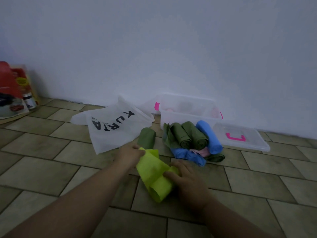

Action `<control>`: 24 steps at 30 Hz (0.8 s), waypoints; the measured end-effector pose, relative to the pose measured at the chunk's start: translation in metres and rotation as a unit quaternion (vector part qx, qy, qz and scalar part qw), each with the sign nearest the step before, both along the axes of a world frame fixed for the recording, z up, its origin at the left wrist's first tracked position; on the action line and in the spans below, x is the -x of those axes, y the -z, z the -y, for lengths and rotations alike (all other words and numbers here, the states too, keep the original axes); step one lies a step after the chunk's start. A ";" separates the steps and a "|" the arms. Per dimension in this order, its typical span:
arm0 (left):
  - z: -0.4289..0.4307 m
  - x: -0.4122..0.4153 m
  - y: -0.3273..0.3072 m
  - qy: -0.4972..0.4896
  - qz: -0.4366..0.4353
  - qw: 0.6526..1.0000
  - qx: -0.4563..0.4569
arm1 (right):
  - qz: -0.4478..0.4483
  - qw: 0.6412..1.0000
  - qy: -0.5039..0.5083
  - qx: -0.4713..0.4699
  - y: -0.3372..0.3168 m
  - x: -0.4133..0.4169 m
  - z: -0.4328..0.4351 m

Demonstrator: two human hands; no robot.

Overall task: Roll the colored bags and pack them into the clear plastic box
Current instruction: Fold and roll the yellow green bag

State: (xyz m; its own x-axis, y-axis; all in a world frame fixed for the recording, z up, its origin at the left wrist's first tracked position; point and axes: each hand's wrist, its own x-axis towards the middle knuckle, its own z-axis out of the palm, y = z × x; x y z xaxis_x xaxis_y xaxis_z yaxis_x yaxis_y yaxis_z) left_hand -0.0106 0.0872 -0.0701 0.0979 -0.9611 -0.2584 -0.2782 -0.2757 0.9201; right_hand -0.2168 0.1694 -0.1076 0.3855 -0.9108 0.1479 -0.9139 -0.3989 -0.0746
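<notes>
A lime-yellow bag (155, 172), partly rolled, lies on the tiled floor between my hands. My left hand (130, 156) pinches its far loose end. My right hand (187, 176) grips the rolled part from the right side. A dark green roll (146, 138) lies just beyond my left hand. To the right is a heap of rolled bags: dark green rolls (188, 134), blue rolls (208, 136) and a pink one (202, 151). The clear plastic box (187, 109) with pink clips stands against the wall behind the heap.
The box's clear lid (240, 137) with a pink handle lies flat to the right of the box. A white bag with black lettering (113, 125) is spread on the floor to the left. Red packaging and a jar (15, 90) stand at the far left by the wall.
</notes>
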 end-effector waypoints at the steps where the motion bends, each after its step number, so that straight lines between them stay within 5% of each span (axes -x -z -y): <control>1: 0.000 -0.005 -0.001 -0.018 0.082 0.993 0.082 | 0.012 0.999 0.006 -0.033 0.002 0.003 -0.001; 3: -0.006 -0.007 -0.009 -0.029 0.105 0.963 0.247 | 0.054 0.995 0.026 -0.073 0.000 0.007 -0.004; 5: -0.013 0.000 -0.016 0.090 0.152 0.929 0.326 | 0.115 0.987 0.065 -0.094 -0.004 0.006 -0.011; 8: -0.016 0.019 -0.001 0.348 0.342 0.839 0.243 | 0.136 0.973 0.121 -0.141 -0.004 -0.005 -0.019; 12: -0.009 0.030 0.022 0.428 0.485 0.749 0.142 | 0.117 0.956 0.195 -0.185 0.001 -0.023 -0.012; 18: -0.002 0.028 0.032 0.491 0.523 0.676 0.168 | 0.173 0.947 0.203 -0.176 0.003 -0.025 -0.007; 24: 0.005 0.033 0.033 0.508 0.543 0.654 0.136 | 0.218 0.952 0.201 -0.072 0.004 -0.004 -0.030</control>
